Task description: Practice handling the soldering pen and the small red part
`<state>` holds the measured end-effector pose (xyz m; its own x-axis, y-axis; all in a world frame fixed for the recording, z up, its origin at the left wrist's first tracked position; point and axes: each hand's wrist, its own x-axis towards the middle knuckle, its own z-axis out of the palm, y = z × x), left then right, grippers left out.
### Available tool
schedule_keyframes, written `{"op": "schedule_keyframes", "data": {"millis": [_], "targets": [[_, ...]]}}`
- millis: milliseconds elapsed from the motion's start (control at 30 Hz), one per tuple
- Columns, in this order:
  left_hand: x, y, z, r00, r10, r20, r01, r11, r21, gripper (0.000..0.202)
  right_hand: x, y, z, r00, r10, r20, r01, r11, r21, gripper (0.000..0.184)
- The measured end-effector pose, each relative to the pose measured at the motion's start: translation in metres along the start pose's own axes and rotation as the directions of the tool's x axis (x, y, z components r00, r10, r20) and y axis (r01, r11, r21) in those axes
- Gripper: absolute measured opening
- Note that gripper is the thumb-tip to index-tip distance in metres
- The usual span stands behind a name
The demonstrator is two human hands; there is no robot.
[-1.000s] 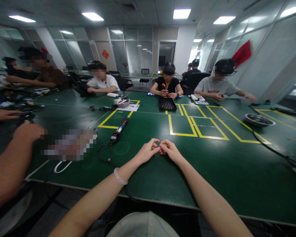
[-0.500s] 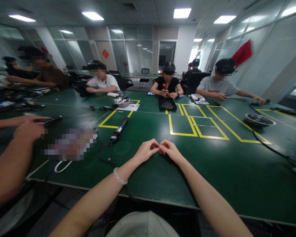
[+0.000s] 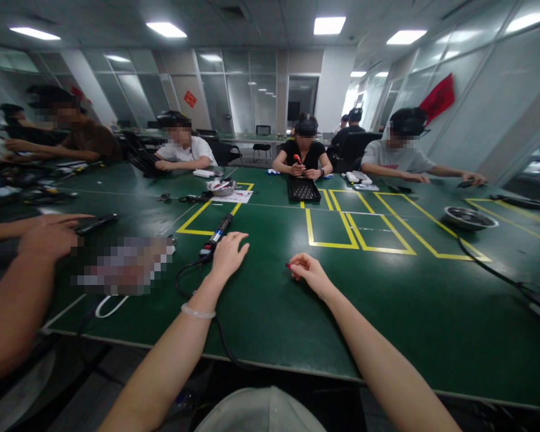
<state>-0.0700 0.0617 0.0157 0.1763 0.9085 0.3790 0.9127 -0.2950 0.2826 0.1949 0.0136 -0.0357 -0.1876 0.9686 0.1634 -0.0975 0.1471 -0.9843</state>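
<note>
My right hand is closed in a pinch over the middle of the green table. Between its fingertips shows a small red piece, too small to name more exactly. To the left, my left hand has its fingers stretched forward and holds nothing that I can see. It is right beside a slim corded tool, black with blue and red parts, which looks like an electric screwdriver. Whether the hand touches the tool I cannot tell. The tool's black cable loops back toward the table's near edge.
Another person's hands rest at the left by a black device. A metal bowl and a black tray stand ahead. Yellow tape marks rectangles. Another bowl is at the right. Co-workers sit opposite.
My hands were together at the fingertips. My left hand has moved left and forward to the corded tool, while my right hand stays put with the red piece.
</note>
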Motion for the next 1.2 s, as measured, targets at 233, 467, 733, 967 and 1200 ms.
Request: {"op": "schedule_keyframes", "data": {"millis": [233,467,733,967,1200], "targets": [[0.004,-0.069,-0.013,0.897,-0.429,0.103,0.371,0.86,0.351,0.056,-0.001,-0.006,0.0,0.999,0.025,-0.028,-0.026,1.0,-0.012,0.037],[0.004,-0.078,-0.013,0.866,-0.463,0.189,0.385,0.859,0.339,0.046,-0.002,-0.006,0.0,0.995,0.082,-0.047,-0.08,0.995,0.06,0.041],[0.003,-0.074,-0.017,0.861,-0.46,0.216,0.369,0.858,0.356,0.048,-0.001,-0.001,-0.002,0.995,0.092,-0.048,-0.085,0.986,0.145,0.043],[0.001,-0.066,-0.018,0.879,-0.434,0.199,0.348,0.867,0.356,0.048,-0.001,0.0,-0.002,0.993,0.115,-0.033,-0.108,0.978,0.181,0.042],[-0.004,-0.043,-0.013,0.921,-0.343,0.183,0.256,0.89,0.377,0.049,-0.001,0.001,0.0,0.997,0.07,-0.027,-0.065,0.984,0.168,0.038]]}}
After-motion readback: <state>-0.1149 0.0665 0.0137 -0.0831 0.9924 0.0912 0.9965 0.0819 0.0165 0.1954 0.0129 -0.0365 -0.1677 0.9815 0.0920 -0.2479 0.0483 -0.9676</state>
